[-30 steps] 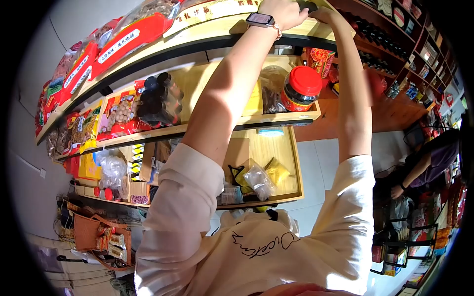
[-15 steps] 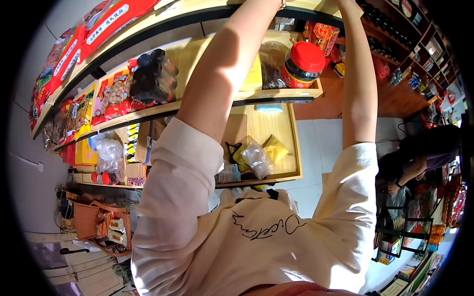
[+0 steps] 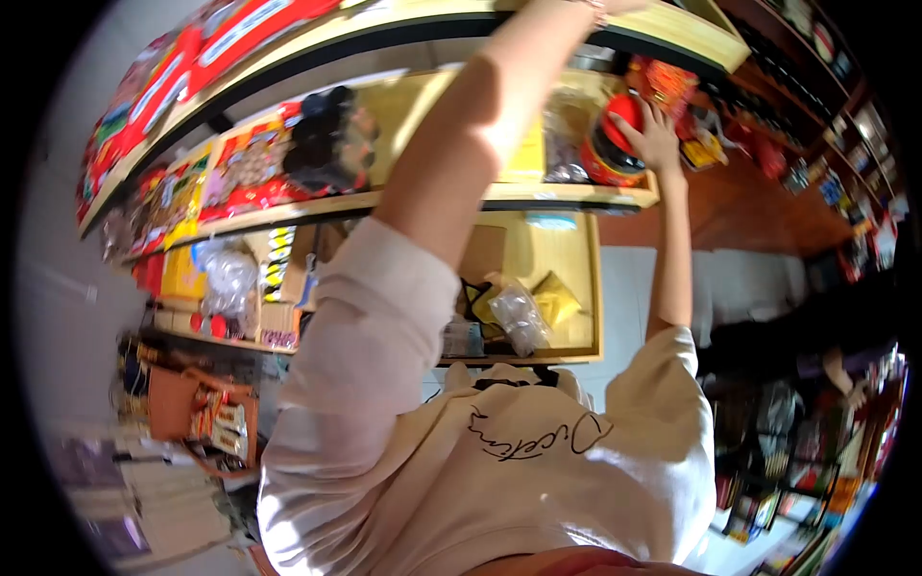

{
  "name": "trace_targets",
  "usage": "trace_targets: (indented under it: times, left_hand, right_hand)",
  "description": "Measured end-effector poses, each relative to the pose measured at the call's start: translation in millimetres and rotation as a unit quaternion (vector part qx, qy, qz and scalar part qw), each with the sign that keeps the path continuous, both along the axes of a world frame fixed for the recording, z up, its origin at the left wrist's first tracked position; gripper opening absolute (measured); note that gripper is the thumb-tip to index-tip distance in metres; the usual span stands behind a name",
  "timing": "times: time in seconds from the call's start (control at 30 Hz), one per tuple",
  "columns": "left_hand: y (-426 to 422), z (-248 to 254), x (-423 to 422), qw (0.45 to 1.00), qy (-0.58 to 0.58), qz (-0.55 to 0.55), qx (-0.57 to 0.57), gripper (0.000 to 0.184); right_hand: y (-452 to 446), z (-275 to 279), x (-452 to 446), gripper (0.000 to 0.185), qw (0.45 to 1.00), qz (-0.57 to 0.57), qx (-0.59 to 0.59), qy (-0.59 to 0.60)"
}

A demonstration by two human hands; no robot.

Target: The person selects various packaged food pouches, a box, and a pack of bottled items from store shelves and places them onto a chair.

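My right hand (image 3: 657,140) is at the right end of the middle shelf, fingers spread over the red lid of a dark plastic jar (image 3: 605,152). Whether the fingers touch the lid or only hover by it I cannot tell. Up at the top edge, my left hand (image 3: 622,4) rests at the upper shelf (image 3: 663,31), mostly cut off by the frame, its fingers hidden. A red patterned packet (image 3: 665,84) stands just behind the jar. Beside the jar are a clear bag with dark contents (image 3: 569,144) and a yellow box (image 3: 526,158).
Dark-capped bottles (image 3: 331,139) and red snack bags (image 3: 245,168) line the middle shelf. The lower shelf (image 3: 576,336) carries plastic bags. A brown bag (image 3: 178,408) is at lower left. At right, a person in dark clothes (image 3: 807,322) is near a black rack.
My right hand has come down from the upper shelf to the red-lidded jar. My left hand stays up at the top shelf, while the whole view has shifted slightly.
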State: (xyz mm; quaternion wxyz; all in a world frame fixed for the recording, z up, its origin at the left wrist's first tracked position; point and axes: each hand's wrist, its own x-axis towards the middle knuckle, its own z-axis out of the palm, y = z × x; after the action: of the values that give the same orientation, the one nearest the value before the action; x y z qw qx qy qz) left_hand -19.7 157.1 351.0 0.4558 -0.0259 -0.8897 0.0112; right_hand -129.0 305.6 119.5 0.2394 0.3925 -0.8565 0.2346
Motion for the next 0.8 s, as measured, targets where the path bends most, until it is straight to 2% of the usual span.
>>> trace_targets:
  times: [0.03, 0.07, 0.1, 0.13, 0.17, 0.2, 0.27, 0.33, 0.5, 0.53, 0.57, 0.6, 0.63, 0.67, 0.7, 0.73, 0.77, 0.8]
  left_hand:
    - [-3.7, -2.5, -12.2, 1.0, 0.008, -0.006, 0.005, 0.041]
    - [-6.9, -5.3, -35.8, 0.999, 0.019, -0.022, 0.022, 0.041]
    - [-16.4, -15.8, -79.1, 0.997, 0.039, -0.047, 0.049, 0.042]
    - [-28.3, -26.7, -104.6, 0.994, 0.056, -0.066, 0.068, 0.043]
    - [-16.1, -12.2, -52.6, 0.999, 0.023, -0.022, 0.028, 0.042]
    - [-1.5, 4.0, 5.5, 1.0, -0.01, 0.019, -0.014, 0.042]
    - [-5.1, 1.9, 1.6, 0.996, 0.079, -0.039, 0.009, 0.037]
    - [0.4, -0.9, -6.1, 0.988, -0.078, 0.132, 0.019, 0.046]
    - [4.1, 6.4, 8.7, 0.982, -0.141, 0.122, 0.008, 0.045]
    - [0.7, 7.9, 9.6, 0.988, -0.127, 0.079, -0.043, 0.041]
    - [-17.0, -3.1, -9.9, 0.968, 0.145, -0.061, -0.195, 0.036]
    - [-10.2, -7.2, 15.2, 0.942, 0.222, -0.083, -0.237, 0.023]
    - [-2.1, -15.1, 50.8, 0.921, 0.253, -0.134, -0.264, 0.021]
    - [9.7, -30.0, 85.1, 0.923, 0.244, -0.188, -0.229, 0.017]
    - [22.7, -44.3, 120.3, 0.921, 0.236, -0.243, -0.193, 0.015]
    - [38.3, -63.6, 176.1, 0.972, 0.093, -0.148, -0.157, 0.015]
    - [50.8, -89.0, 197.6, 0.961, 0.061, -0.267, -0.033, 0.018]
    - [63.0, -114.7, 218.2, 0.918, 0.041, -0.385, 0.09, 0.023]
  right_hand:
    - [-7.0, -5.6, -17.3, 0.089, 0.998, -0.021, 0.049, -0.021]
    - [-8.0, 26.8, 19.4, 0.09, 0.986, -0.119, 0.093, -0.073]
    - [-15.4, 28.2, 11.5, 0.085, 0.988, -0.123, 0.086, -0.034]
    - [-19.9, 43.2, 23.8, 0.081, 0.994, -0.099, 0.031, -0.036]
    - [-23.3, 47.3, 31.9, 0.077, 0.997, -0.051, -0.044, -0.038]
    - [-33.6, 27.4, 16.8, 0.075, 0.996, -0.084, -0.017, 0.002]
    - [-41.9, 17.4, 19.2, 0.072, 0.981, -0.138, 0.136, 0.005]
    - [-40.8, 18.5, 16.0, 0.071, 0.981, -0.125, 0.145, -0.032]
    - [-41.3, 19.2, 16.7, 0.071, 0.983, -0.124, 0.136, -0.03]
    - [-40.7, 17.6, 14.6, 0.071, 0.983, -0.118, 0.134, -0.037]
    - [-40.2, 14.2, 12.0, 0.073, 0.983, -0.124, 0.134, -0.032]
    - [-40.7, 13.3, 10.9, 0.074, 0.983, -0.127, 0.132, -0.027]
    - [-38.4, 13.4, 9.1, 0.073, 0.983, -0.121, 0.138, -0.027]
    - [-38.8, 14.8, 10.2, 0.073, 0.984, -0.11, 0.136, -0.028]
    - [-36.6, 33.0, 13.4, 0.068, 0.953, -0.071, 0.262, -0.13]
    - [-36.3, 29.1, 14.0, 0.062, 0.975, -0.063, 0.209, -0.037]
    - [-32.8, 19.5, 9.9, 0.058, 0.986, -0.052, 0.15, 0.05]
    - [-33.7, 10.4, 7.0, 0.054, 0.988, -0.038, 0.079, 0.13]
